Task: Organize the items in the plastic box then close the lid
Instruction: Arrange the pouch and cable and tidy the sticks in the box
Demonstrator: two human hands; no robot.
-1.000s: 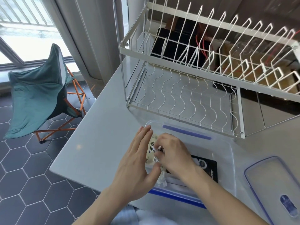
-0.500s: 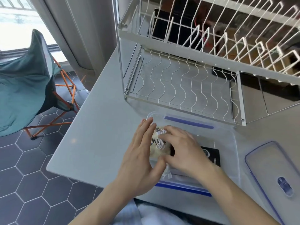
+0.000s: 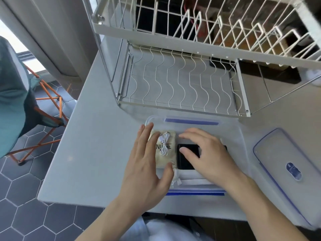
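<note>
The box [image 3: 231, 129] sits open on the pale surface [image 3: 97, 153] just in front of the wire rack [image 3: 182, 80], and inside it a beige pouch [image 3: 162, 148] now lies flat at the left end with a coiled white cable [image 3: 164, 144] on top and a black case [image 3: 186, 156] just beside it. A moment ago both hands were bunched together over the pouch and cable, the right one pinching at the cable; they have since let go and drawn apart, which to my eye means those pieces have been set down where they belong. The left hand [image 3: 147, 167] is spread wide, holding nothing, its fingers over the box's left edge and its thumb touching or just above the pouch's near corner. The right hand [image 3: 206, 157] is also spread, fingers straight, hovering over or lightly resting on the black case; I cannot tell whether it presses down. The lid [image 3: 278, 159] lies off to the right on the surface, apart from the box, so the closing is not yet done and looks like what remains.
</note>
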